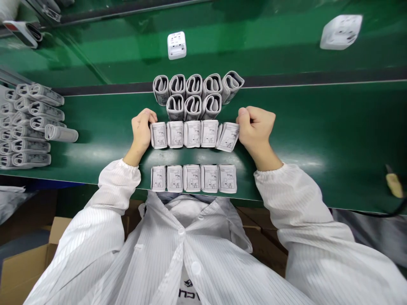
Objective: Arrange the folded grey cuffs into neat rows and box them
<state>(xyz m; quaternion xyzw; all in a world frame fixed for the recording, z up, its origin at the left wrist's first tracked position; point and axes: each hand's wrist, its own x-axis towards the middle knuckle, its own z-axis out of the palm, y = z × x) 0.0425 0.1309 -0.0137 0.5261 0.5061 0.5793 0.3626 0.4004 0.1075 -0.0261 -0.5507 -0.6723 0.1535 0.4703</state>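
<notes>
A row of several folded grey cuffs with printed labels [193, 134] lies on the green table [318, 127]. My left hand [142, 129] presses against the row's left end with fingers curled. My right hand [256, 125] is a fist against the right end, where the last cuff is tilted. A second labelled row [193, 178] sits at the table's near edge, close to my white coat. Beyond my hands stand two rows of rolled cuffs on end [197, 93], loops facing me.
A pile of rolled grey cuffs [28, 127] fills the left side of the table. Two white plastic devices [177, 45] [341, 31] rest on the far green belt. A tool with a black cable [394, 184] lies at the right edge. Cardboard boxes [19, 262] sit below left.
</notes>
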